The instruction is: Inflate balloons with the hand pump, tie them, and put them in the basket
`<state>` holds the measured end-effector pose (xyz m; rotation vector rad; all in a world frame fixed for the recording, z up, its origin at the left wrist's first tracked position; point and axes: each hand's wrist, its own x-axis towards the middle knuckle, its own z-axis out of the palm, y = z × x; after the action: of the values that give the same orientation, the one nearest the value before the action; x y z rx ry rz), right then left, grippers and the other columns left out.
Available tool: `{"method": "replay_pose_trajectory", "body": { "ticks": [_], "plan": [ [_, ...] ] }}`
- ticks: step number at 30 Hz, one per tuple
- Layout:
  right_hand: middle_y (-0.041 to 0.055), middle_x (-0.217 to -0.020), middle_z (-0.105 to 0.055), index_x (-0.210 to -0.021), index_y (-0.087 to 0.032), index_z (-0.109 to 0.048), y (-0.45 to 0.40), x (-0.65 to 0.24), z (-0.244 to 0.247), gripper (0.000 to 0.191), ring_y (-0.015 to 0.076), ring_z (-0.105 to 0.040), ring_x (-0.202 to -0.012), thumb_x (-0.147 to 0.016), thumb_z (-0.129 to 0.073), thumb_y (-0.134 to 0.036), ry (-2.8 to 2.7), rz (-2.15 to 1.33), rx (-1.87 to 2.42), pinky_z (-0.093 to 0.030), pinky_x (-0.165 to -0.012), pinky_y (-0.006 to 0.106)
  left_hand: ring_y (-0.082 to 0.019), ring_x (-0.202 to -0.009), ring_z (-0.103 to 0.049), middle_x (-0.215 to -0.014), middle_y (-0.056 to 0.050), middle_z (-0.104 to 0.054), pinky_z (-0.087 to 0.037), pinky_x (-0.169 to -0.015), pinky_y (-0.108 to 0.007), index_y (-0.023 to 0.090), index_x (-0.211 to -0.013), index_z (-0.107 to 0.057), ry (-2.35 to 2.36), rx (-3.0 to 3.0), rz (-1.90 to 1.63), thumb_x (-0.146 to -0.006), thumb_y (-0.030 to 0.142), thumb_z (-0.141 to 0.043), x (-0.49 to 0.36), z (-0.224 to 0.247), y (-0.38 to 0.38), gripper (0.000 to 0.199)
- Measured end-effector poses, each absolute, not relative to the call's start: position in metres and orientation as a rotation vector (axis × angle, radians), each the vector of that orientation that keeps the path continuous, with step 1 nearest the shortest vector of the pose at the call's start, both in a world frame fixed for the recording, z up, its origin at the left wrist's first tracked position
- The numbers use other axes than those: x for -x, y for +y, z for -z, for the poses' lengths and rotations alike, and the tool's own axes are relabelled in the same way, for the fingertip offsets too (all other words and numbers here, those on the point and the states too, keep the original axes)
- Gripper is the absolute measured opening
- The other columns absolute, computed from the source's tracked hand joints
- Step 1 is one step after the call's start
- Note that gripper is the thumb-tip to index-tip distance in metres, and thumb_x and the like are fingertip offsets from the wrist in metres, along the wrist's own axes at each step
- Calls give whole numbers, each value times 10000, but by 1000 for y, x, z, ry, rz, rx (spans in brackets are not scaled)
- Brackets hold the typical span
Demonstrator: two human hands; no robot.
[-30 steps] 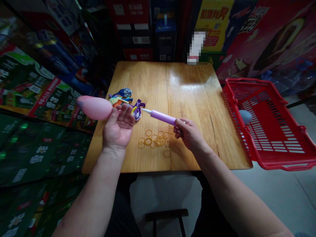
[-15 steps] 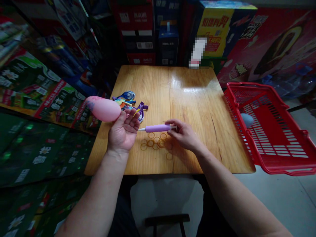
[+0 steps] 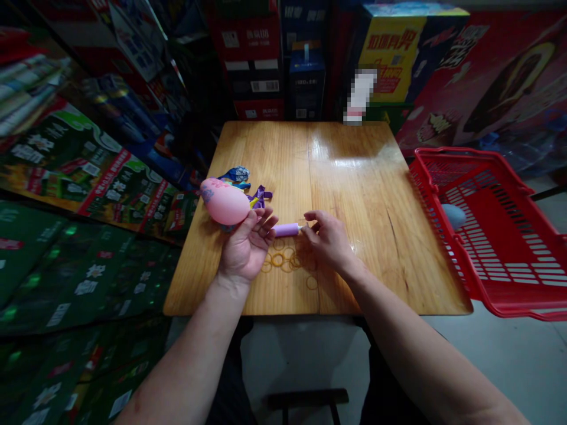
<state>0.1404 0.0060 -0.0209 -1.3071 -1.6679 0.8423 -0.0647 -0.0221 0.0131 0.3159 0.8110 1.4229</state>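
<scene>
A partly inflated pink balloon (image 3: 228, 202) with a printed top is pinched near its neck by my left hand (image 3: 245, 251), palm up, the other fingers loosely curled. Between my hands is a slim purple balloon pump (image 3: 287, 229); its left end is hidden behind my left fingers. My right hand (image 3: 328, 241) has thumb and fingers at the pump's pale right end. Several yellow rubber bands (image 3: 283, 260) lie on the wooden table (image 3: 354, 195) below the pump. Beyond the pink balloon are uninflated balloons (image 3: 261, 195), purple and blue among them, partly covered by it.
To the right of the table stands a red plastic basket (image 3: 509, 236) with a pale blue balloon (image 3: 454, 216) inside. Green cartons (image 3: 84, 277) are stacked along the left. More boxes (image 3: 307, 82) line the far side. A dark stool (image 3: 309, 398) is below the near edge.
My left hand and the pink balloon have moved right, closer to my right hand. The pump's left end has gone behind my left fingers. The view has shifted slightly.
</scene>
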Motion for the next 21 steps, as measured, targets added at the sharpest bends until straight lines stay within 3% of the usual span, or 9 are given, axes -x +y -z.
{"method": "replay_pose_trajectory", "body": {
  "ticks": [4,11,14,21],
  "plan": [
    [50,-852,-713,-892,-229,-756,-4,-133,8,53,186,-594,-725,-895,-713,-260,-1566,-868,1280,-459,-722,342,-157,-957,-764,-1073,-40,-801,-583,-743,-223,196,-961,-767,784,-323,-1420,-858,286,-829,59,-11,-24,151],
    [14,-746,-688,-914,-195,-769,-20,-117,1,197,110,-518,-567,-861,-765,-384,-1162,-1617,1053,-395,-539,258,-194,-1067,-730,-1217,-80,-763,-580,-889,-283,180,-883,-802,798,-432,-1374,-794,270,-873,33,-9,-33,145],
    [21,-798,-704,-915,-193,-775,-20,-118,0,223,99,-507,-583,-845,-787,-404,-1086,-1685,986,-377,-533,246,-186,-1043,-719,-1244,-89,-756,-568,-891,-277,178,-873,-824,819,-503,-1375,-788,302,-885,22,-6,-37,162],
    [-6,-764,-608,-839,-190,-716,-24,-123,-7,276,109,-471,-650,-844,-795,-455,-1110,-1666,982,-366,-575,249,-259,-1187,-677,-1184,-80,-772,-544,-1006,-371,207,-847,-838,848,-512,-1374,-732,347,-933,5,-2,-41,205]
  ]
}}
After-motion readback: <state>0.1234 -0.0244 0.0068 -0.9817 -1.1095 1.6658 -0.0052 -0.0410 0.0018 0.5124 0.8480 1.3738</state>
